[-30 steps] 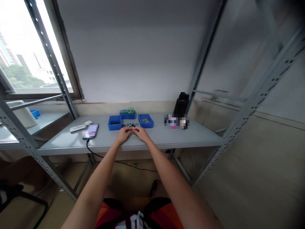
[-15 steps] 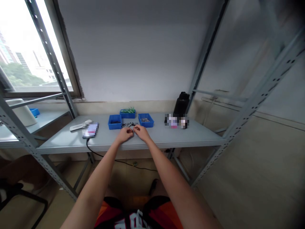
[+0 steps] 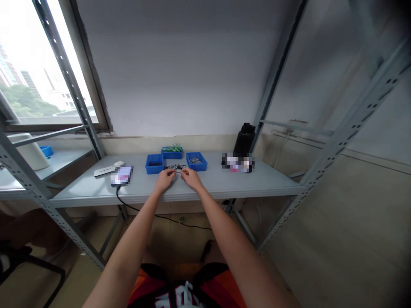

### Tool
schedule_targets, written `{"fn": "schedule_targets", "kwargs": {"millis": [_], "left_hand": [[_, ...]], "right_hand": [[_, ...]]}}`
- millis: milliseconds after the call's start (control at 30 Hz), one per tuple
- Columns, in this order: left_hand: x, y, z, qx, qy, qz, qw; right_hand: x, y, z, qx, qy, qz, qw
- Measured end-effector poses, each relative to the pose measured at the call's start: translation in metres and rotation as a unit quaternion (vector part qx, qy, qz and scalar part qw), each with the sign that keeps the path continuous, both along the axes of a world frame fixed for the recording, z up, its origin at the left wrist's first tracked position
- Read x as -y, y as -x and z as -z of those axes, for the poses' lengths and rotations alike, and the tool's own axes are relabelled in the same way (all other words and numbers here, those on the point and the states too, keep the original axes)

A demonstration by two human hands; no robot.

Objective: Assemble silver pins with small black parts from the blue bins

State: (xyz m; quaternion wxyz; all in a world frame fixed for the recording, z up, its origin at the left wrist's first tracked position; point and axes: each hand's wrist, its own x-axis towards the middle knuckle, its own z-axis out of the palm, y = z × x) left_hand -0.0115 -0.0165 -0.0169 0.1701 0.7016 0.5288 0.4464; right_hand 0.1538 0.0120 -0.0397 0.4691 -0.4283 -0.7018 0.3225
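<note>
Low over the near half of the table, my left hand (image 3: pixel 166 179) has its thumb and fingertips pinched together. My right hand (image 3: pixel 192 177) faces it, also closed in a pinch, with a small gap between the two. Something thin and tiny seems to span that gap, too small to name. Just beyond my fingertips lies a loose pile of small dark and silvery parts (image 3: pixel 175 167). A blue bin (image 3: pixel 155 170) with dark contents sits at the left of the pile. Another blue bin (image 3: pixel 201 167), holding small shiny pieces, stands at the right.
Behind the pile is a blue bin (image 3: pixel 172 156) of green strips. A phone (image 3: pixel 122 175) with a black cable (image 3: pixel 128 205) and a white device (image 3: pixel 103 171) lie left. A black bottle (image 3: pixel 244 140) and blurred items (image 3: pixel 237 163) stand right. Metal shelf posts (image 3: pixel 282 68) flank the table (image 3: pixel 257 184).
My hands have drawn slightly apart, the left one shifting a little to the left and away from me. The bins and the other things stay where they were.
</note>
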Motion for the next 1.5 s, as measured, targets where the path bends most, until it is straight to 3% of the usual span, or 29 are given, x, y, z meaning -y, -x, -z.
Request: {"fn": "schedule_targets", "kwargs": {"millis": [233,433,1000,1133,1333,1500], "left_hand": [[0.0,0.0,0.0,-0.01,0.001,-0.002,1.0],[-0.002,0.001,0.0,-0.006,-0.01,-0.006,1.0],[0.008,-0.003,-0.007,0.047,-0.009,0.071,0.996],[0.007,-0.002,-0.005,0.04,-0.011,0.071,0.997],[0.0,0.001,-0.001,0.023,-0.026,0.006,0.999],[-0.005,0.0,0.003,-0.008,-0.01,0.008,1.0]], "right_hand": [[0.003,0.0,-0.002,0.01,-0.008,0.003,1.0],[0.005,0.0,-0.004,0.08,-0.034,-0.027,0.996],[0.009,0.003,-0.004,0.203,-0.088,-0.008,0.975],[0.01,0.003,-0.004,0.194,-0.085,-0.007,0.977],[0.01,0.002,-0.007,0.109,-0.057,0.002,0.992],[0.01,0.001,-0.008,0.071,-0.056,0.026,0.996]]}}
